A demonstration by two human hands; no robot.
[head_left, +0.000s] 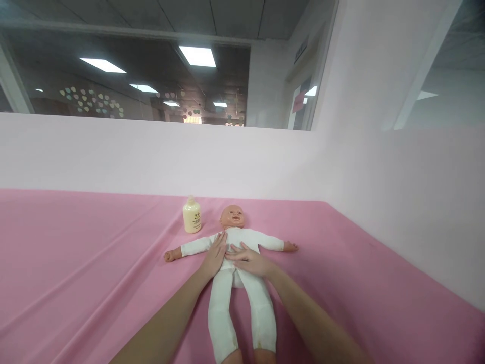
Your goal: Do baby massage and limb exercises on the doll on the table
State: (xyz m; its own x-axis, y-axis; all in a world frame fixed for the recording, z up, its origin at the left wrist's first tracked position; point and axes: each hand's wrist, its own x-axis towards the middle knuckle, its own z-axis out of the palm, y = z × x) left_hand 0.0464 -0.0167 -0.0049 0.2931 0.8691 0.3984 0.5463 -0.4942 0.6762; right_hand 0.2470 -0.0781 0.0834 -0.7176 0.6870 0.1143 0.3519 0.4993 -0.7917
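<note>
A baby doll (242, 235) in a white suit lies on its back, its head toward the wall, arms spread and legs toward me. My left hand (215, 254) rests flat on the left side of the doll's torso, fingers pointing toward its shoulder. Across the belly lies my right hand (249, 258), its fingers spread and pointing left, the tips close to my left hand. Neither hand grips anything. Beyond the doll's outstretched arm on the left stands a pale yellow pump bottle (192, 216), upright and touched by neither hand.
A pink cloth (113, 263) with some creases covers the table. White walls (159, 159) rise behind and on the right. Above the back wall, a window (151, 65) shows ceiling lights and heart-shaped stickers.
</note>
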